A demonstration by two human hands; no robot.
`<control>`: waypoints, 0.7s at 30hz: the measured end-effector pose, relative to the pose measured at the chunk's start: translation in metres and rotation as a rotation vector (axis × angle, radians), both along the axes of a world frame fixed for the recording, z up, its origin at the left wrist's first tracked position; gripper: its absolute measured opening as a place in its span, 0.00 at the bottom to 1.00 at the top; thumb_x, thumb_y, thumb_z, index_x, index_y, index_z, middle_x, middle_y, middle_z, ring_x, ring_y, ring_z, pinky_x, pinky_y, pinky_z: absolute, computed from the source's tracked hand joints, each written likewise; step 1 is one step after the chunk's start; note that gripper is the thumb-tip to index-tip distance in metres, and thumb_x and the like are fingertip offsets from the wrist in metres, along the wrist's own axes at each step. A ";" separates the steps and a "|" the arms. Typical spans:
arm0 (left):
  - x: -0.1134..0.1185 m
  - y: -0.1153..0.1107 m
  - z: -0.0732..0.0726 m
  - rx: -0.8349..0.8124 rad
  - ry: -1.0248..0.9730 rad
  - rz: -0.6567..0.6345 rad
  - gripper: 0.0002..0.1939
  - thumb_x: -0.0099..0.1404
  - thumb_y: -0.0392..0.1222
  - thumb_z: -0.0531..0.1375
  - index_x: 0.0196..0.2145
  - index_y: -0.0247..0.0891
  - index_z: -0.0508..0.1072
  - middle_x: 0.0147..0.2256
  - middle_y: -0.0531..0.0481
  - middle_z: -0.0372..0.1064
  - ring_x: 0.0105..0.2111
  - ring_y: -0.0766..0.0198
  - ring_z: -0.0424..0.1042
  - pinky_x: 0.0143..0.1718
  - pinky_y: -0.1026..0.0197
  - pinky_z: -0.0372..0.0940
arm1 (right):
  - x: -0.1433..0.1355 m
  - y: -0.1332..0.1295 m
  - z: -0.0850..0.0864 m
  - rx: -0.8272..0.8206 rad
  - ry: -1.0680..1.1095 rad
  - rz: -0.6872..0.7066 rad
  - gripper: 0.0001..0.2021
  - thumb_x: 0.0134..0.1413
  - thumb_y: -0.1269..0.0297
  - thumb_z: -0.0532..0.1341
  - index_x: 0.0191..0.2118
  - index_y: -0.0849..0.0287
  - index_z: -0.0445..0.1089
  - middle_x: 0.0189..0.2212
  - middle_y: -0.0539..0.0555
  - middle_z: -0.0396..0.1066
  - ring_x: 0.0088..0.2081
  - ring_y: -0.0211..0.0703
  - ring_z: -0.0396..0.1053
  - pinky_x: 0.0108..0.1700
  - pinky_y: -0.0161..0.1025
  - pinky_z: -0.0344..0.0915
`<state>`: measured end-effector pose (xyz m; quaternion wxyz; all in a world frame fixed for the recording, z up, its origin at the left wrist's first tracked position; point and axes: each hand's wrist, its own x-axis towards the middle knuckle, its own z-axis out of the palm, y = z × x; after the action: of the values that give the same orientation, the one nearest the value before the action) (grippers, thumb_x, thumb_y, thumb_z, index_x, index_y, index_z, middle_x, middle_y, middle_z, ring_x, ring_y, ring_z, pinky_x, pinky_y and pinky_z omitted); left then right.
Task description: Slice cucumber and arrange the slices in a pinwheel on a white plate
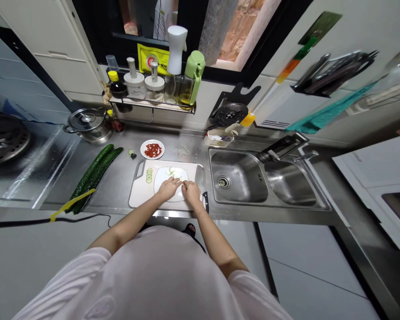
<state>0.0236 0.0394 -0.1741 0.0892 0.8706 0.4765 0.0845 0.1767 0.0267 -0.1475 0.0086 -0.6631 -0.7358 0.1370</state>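
A white square plate (160, 189) rests on a pale cutting board (137, 195), with a few curved cucumber slices (170, 171) at its far side. Both hands are over this plate, fingertips nearly meeting. My left hand (167, 188) has its fingers drawn together at a small pale green cucumber slice between the hands. My right hand (191, 194) is closed with curled fingers at the same slice; its fingertips are partly hidden. To the left on the board lies an overlapping row of cucumber slices (149, 175). A black knife handle (206, 202) sticks out at the board's right edge.
Two long cucumbers (94, 173) lie left on the steel counter, joined by a yellow strap (71, 203). Behind the board are a plate of red pieces (153, 149) and a cucumber end (132, 154). A double sink (242, 178) is at right; a lidded pot (88, 125) stands back left.
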 end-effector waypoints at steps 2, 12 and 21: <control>0.000 -0.001 0.000 0.004 0.001 0.008 0.20 0.66 0.35 0.50 0.54 0.43 0.66 0.53 0.46 0.64 0.49 0.58 0.61 0.43 0.59 0.64 | 0.000 0.000 0.000 0.013 0.013 -0.007 0.13 0.62 0.62 0.51 0.47 0.55 0.68 0.40 0.55 0.70 0.43 0.43 0.63 0.41 0.34 0.55; -0.001 -0.006 0.003 -0.017 -0.041 0.047 0.22 0.65 0.34 0.50 0.55 0.44 0.65 0.54 0.47 0.63 0.49 0.59 0.61 0.46 0.58 0.64 | -0.001 0.000 0.002 0.058 0.079 -0.029 0.16 0.64 0.62 0.48 0.52 0.56 0.66 0.44 0.56 0.69 0.46 0.43 0.63 0.45 0.34 0.54; -0.014 -0.027 0.009 0.003 -0.232 0.126 0.20 0.65 0.34 0.50 0.52 0.43 0.69 0.49 0.47 0.66 0.48 0.61 0.62 0.48 0.59 0.64 | 0.002 -0.002 -0.001 0.120 0.189 -0.047 0.16 0.63 0.63 0.48 0.50 0.58 0.68 0.43 0.56 0.71 0.46 0.42 0.64 0.48 0.34 0.54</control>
<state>0.0100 0.0124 -0.1652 0.1370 0.8235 0.5165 0.1908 0.1789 0.0244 -0.1481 0.1208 -0.6627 -0.7228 0.1543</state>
